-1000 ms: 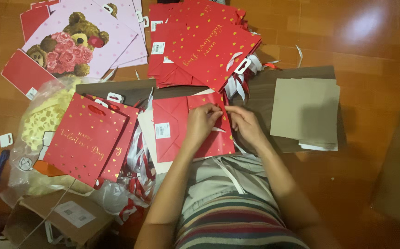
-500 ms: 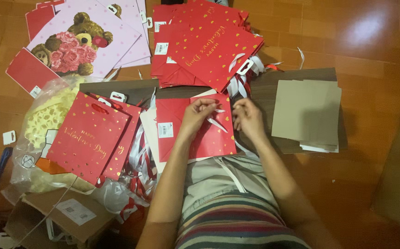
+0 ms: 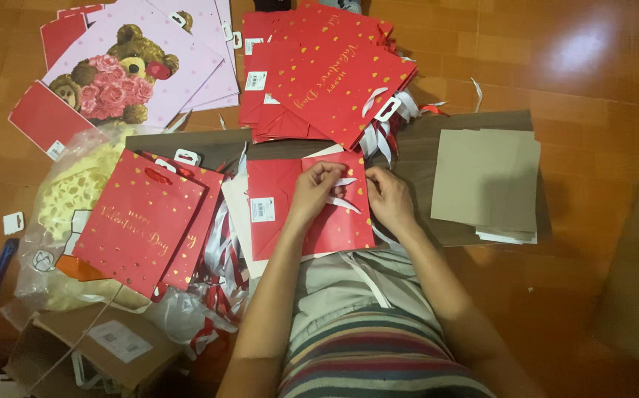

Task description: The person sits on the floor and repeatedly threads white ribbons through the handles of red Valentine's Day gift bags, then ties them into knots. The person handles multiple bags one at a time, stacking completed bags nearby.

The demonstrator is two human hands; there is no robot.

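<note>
A flat red gift bag (image 3: pixel 290 206) with gold hearts and a white price sticker lies on a dark wooden board (image 3: pixel 452 133) in front of me. My left hand (image 3: pixel 312 193) rests on the bag and pinches a white ribbon (image 3: pixel 343 202) near the bag's right edge. My right hand (image 3: pixel 388 200) sits just to the right and holds the same ribbon's other part. Both hands are close together, almost touching.
A stack of red gift bags (image 3: pixel 330 74) lies beyond the board. Pink teddy-bear bags (image 3: pixel 131 70) lie far left. Two finished red bags (image 3: pixel 146 221) stand left of me beside loose ribbons. Grey card sheets (image 3: pixel 485 184) lie at right. A cardboard box (image 3: pixel 91 346) sits near left.
Both hands shifted slightly along the bag's right edge while working the white ribbon. The bag and the piles around it stayed where they were.
</note>
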